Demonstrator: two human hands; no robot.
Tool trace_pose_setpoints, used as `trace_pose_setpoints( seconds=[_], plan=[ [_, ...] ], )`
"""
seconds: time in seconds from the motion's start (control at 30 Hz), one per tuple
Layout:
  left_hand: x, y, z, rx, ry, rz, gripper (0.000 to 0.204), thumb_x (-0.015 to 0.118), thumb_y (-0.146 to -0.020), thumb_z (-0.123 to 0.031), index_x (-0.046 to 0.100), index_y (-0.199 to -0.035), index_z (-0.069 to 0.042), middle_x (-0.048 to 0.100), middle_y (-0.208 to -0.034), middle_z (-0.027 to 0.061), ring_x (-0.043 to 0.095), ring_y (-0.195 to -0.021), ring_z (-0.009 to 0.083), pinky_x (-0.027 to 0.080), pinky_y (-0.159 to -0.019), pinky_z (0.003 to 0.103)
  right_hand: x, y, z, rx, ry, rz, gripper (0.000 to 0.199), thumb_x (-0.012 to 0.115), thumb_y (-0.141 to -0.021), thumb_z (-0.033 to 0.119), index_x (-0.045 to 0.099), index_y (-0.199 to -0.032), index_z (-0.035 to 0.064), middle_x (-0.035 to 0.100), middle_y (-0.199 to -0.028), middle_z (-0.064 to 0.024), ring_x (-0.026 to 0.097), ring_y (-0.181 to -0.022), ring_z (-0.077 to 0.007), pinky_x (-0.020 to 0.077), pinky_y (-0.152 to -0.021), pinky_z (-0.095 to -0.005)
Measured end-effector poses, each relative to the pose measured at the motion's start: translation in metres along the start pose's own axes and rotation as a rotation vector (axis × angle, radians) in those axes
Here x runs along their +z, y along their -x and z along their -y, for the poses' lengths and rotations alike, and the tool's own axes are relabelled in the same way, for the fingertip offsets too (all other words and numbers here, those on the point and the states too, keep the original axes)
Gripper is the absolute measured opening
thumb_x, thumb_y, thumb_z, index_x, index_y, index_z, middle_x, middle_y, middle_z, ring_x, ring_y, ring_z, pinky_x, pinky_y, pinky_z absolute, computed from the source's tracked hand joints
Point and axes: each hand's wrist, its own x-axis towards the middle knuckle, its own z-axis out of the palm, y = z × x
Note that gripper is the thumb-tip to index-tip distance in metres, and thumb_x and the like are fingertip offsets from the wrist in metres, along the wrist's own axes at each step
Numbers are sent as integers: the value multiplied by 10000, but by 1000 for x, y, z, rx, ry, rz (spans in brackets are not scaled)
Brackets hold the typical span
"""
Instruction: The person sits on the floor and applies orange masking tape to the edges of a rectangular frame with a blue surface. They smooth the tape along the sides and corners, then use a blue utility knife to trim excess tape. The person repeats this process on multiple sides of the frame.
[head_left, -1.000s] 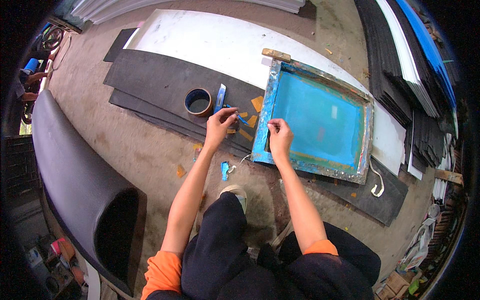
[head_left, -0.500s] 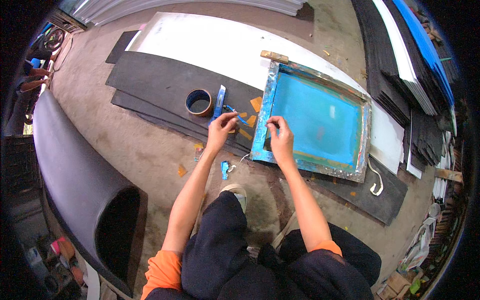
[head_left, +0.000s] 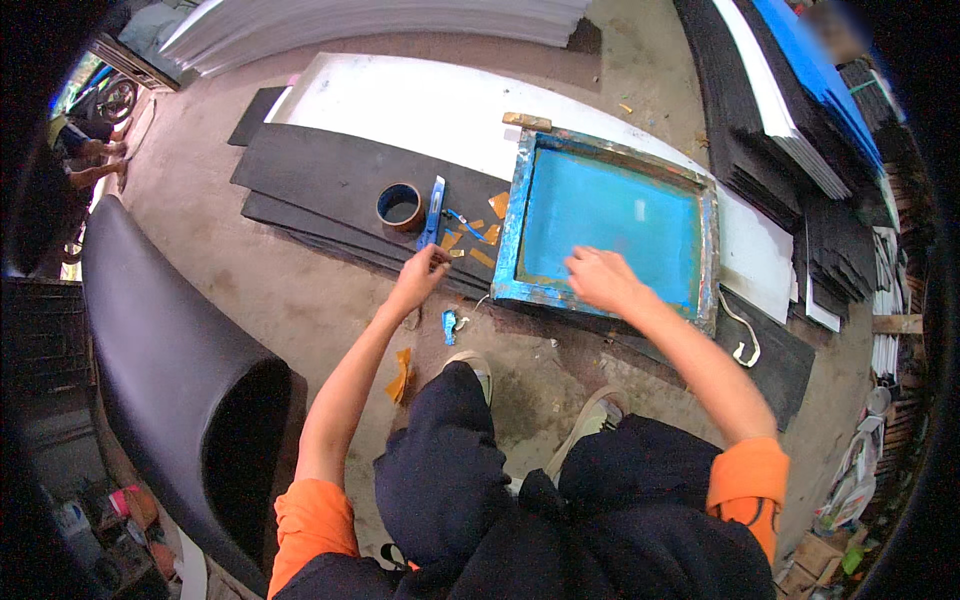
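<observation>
My left hand [head_left: 420,277] is closed in a pinch just in front of a blue utility knife [head_left: 432,212]. Whatever its fingertips hold, if anything, is too small to make out. Over the near part of a blue screen-printing frame [head_left: 610,215] is my right hand [head_left: 603,280], its fingers curled and partly hidden by the back of the hand. A roll of tape [head_left: 400,207] lies left of the knife on stacked black foam sheets [head_left: 330,175]. Brown tape scraps [head_left: 482,257] and a thin blue tool [head_left: 458,217] lie between knife and frame.
A rolled black sheet [head_left: 180,350] fills the left side. A white board [head_left: 420,100] lies beyond the black sheets. Stacked black, white and blue sheets [head_left: 780,120] stand at the right. On the floor are a brown tape strip [head_left: 398,375] and a crumpled blue scrap [head_left: 449,327].
My right hand has moved right, from the frame's left edge to over its near part. My left hand has come slightly nearer and left, apart from the right. The view has shifted a little.
</observation>
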Motion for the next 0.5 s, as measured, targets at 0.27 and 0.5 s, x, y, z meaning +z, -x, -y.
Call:
trace_pose_setpoints(
  seconds=[0.27, 0.5],
  plan=[
    [31, -1, -61, 205, -228, 147, 284, 621, -770, -187, 535, -971, -6, 563, -911, 178, 558, -896, 318, 448, -777, 403, -68, 84, -16, 59, 276, -38, 237, 487, -789, 246, 595, -841, 42, 629, -793, -133, 611, -792, -306, 481, -713, -449],
    [62, 3, -37, 25, -250, 68, 477, 690, -720, -253, 469, -1074, -22, 528, -1025, 225, 525, -954, 390, 434, -808, 438, -41, 95, -35, 251, 144, 106, 265, 470, -830, 263, 590, -884, 34, 632, -819, -188, 616, -771, -362, 492, -688, -474]
  ],
)
